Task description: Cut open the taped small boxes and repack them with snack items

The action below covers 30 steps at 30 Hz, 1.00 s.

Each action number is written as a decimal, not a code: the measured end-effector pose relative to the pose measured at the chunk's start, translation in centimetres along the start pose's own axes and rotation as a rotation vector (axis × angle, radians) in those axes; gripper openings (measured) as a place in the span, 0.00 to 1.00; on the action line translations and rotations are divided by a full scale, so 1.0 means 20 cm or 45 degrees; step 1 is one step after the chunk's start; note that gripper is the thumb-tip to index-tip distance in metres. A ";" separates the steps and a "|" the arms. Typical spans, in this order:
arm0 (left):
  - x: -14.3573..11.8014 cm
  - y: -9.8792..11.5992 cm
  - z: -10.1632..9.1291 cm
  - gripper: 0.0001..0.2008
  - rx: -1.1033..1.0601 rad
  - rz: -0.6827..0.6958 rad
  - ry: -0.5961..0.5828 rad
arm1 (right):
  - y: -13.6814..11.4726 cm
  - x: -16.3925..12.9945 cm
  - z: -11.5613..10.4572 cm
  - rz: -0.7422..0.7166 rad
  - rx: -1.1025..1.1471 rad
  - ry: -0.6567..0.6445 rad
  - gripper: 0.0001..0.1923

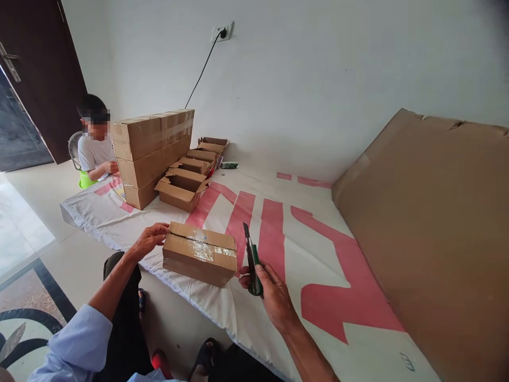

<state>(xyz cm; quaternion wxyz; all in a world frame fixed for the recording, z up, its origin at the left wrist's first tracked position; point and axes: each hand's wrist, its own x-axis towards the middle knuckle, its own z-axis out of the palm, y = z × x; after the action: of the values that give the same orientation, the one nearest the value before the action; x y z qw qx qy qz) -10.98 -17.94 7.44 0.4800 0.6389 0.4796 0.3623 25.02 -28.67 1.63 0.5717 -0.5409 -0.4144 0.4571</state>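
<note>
We're looking down at a taped cardboard box (200, 253) sitting just below the middle of the frame, on the near edge of a white sheet (318, 254) with broad red markings. Our left hand (149, 239) is on the box's left end, fingers curled loosely over the top corner, steadying it rather than gripping hard. Clear tape runs across the box's lid, and the flaps are shut.

Over to the right of the box, our right hand (272, 294) is closed around a green utility knife (252, 262), thumb pressed on the handle. The blade is out and points up and away from us, close beside the box's right end but not touching it.

Up in the left part of the frame we see a stack of sealed boxes (151, 154), and right next to it a row of open boxes (193, 172) with their flaps up. Behind the stack another person (95, 146) sits low, one hand near the stack's lower edge. A black cable (202, 69) runs down the white wall from a socket at the top. A big flat cardboard sheet (433, 228) fills the right side, lying on the white sheet.
</note>
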 end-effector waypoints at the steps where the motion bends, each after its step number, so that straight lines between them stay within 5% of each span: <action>1: 0.01 0.00 0.00 0.12 0.020 -0.013 0.000 | -0.02 0.00 -0.01 -0.020 -0.026 0.002 0.32; 9: 0.02 0.00 -0.01 0.19 -0.059 0.118 -0.051 | -0.16 -0.01 -0.05 -0.071 -0.178 -0.010 0.34; 22: 0.03 0.05 -0.04 0.15 -0.181 -0.024 -0.176 | -0.21 0.03 0.00 -0.080 -0.072 -0.170 0.30; 30: 0.03 0.04 -0.01 0.13 -0.282 -0.047 -0.110 | -0.31 0.04 0.00 -0.059 -0.096 -0.252 0.31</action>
<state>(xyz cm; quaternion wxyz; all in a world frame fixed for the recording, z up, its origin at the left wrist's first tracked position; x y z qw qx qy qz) -10.84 -17.43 8.28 0.5745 0.5879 0.4273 0.3765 25.62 -27.85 7.71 0.5176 -0.5046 -0.4982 0.4788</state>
